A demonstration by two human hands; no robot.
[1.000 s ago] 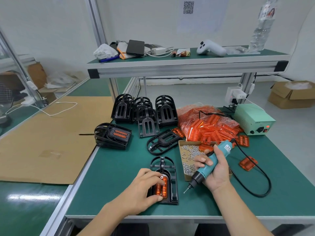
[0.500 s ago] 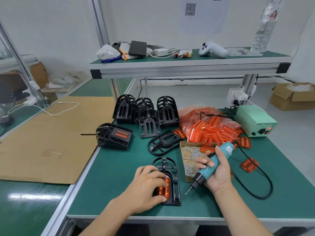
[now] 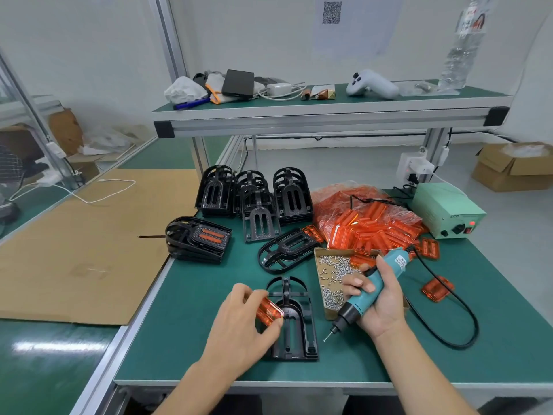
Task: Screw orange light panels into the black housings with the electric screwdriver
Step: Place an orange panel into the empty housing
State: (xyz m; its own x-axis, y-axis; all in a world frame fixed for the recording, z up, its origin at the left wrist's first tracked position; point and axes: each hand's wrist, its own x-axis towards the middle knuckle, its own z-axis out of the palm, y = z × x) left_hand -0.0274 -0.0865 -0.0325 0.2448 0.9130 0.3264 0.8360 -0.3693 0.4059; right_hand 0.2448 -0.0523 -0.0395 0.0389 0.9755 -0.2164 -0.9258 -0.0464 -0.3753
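A black housing [image 3: 294,330] lies flat near the table's front edge, its two slots bare. My left hand [image 3: 242,324] pinches an orange light panel [image 3: 268,311] tilted just above the housing's left side. My right hand [image 3: 377,304] grips the teal electric screwdriver [image 3: 368,292], its bit pointing down-left just right of the housing. A cardboard tray of screws [image 3: 330,274] sits behind my right hand. A bag of orange panels [image 3: 365,223] lies further back.
Stacks of black housings [image 3: 257,196] stand at the back. One housing fitted with a panel [image 3: 197,238] sits at the left edge, another bare housing [image 3: 284,250] mid-table. A green power supply [image 3: 449,211] and the screwdriver's cord [image 3: 443,301] are on the right, with a loose panel [image 3: 437,289].
My left hand has lifted the orange panel out of the housing and holds it tilted at the left side. My right hand with the screwdriver stays about where it was.
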